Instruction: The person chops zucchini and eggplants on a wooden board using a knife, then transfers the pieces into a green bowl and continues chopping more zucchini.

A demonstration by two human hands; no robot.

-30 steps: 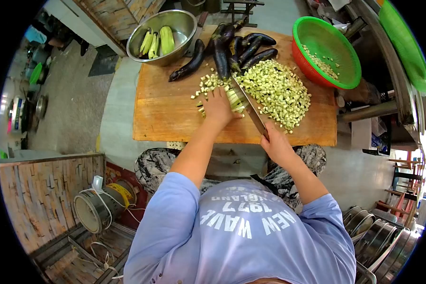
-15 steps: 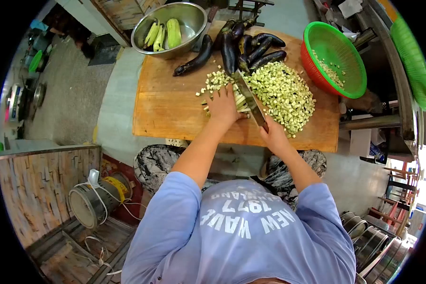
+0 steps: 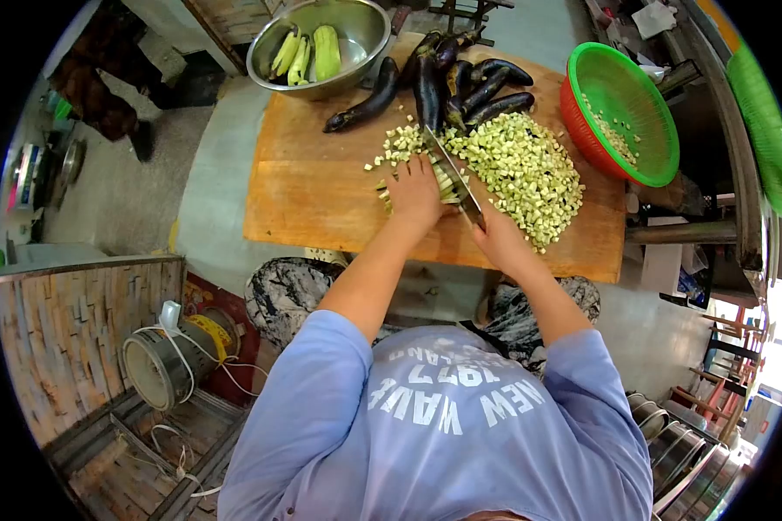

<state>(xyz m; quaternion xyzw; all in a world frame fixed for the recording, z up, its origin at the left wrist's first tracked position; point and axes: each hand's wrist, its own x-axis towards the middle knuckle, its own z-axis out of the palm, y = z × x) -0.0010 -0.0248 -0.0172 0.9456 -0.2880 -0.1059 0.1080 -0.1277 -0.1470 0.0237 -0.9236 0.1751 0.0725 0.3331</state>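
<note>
The right hand (image 3: pixel 495 236) covers the handle of the knife (image 3: pixel 450 169), so its grip cannot be read. Left of the blade, the left hand (image 3: pixel 415 193) hides most of the peeled strips (image 3: pixel 444 184) it presses down. Beyond the blade's tip, the eggplants (image 3: pixel 460 82) overlap, their stems probably cut by the top edge; their count is unclear.

Commercial kitchen: stacked steel pans (image 3: pixel 686 451), eggplants (image 3: pixel 460 82).

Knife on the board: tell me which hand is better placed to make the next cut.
Right. The right hand already grips the knife; the left hand is pinning the peeled strips.
</note>
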